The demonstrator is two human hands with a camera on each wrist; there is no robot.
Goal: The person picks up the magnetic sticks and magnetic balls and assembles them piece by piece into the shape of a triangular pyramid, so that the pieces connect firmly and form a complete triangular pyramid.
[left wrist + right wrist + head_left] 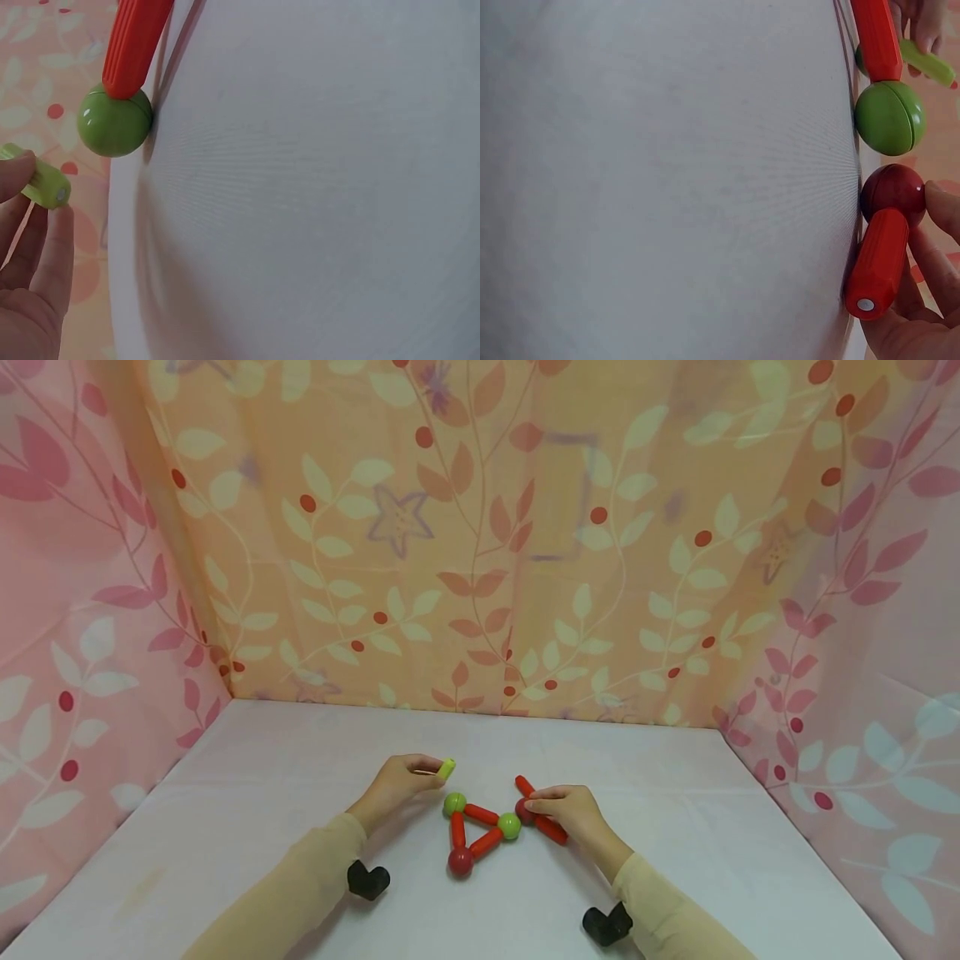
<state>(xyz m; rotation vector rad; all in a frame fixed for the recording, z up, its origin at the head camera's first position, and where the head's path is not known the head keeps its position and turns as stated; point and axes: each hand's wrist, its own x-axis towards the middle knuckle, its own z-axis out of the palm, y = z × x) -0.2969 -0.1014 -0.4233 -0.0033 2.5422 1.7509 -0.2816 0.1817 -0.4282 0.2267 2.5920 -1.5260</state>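
A person's left hand (401, 782) pinches a lime-green rod (447, 768); the right hand (576, 812) grips a red ball (524, 812) with two red rods (552, 832), just beside a ball-and-rod triangle (487, 843) on the white table (300, 743); pieces look light, stiff, smooth, probably best held mid-rod

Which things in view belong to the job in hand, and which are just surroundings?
Apparent job:
yellow-green rod in the left hand
red ball with two red rods, in the right hand
triangle of three red rods, two green balls, another red ball

Surroundings:
white tabletop
leaf-patterned fabric
black pieces by the sleeves
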